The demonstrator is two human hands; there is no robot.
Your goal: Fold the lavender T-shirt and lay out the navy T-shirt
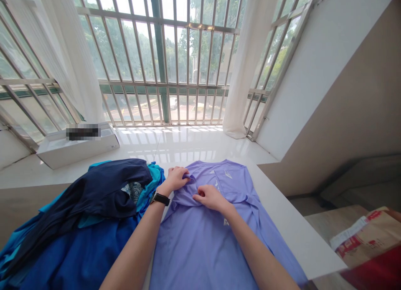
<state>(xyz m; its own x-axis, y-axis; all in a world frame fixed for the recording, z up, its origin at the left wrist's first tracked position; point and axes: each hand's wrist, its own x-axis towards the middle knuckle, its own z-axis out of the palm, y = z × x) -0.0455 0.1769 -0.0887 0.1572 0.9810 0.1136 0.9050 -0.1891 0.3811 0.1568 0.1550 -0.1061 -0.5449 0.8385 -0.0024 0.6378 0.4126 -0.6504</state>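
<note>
Item: lavender T-shirt [200, 248], lying spread on a white counter [282, 227]. Left hand [177, 178] is pinching a fold; right hand [210, 197] is closed on another. Risk: blue clothing heap [87, 244] is crowding the shirt's edge, so a hard tug could skew the fold or drag both together.

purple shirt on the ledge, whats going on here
A person is working on a purple shirt laid out on a white ledge by a barred window. Their left hand, with a black watch on the wrist, and right hand both grip folds of the fabric at the chest. A heap of blue clothes sits beside it.
</note>
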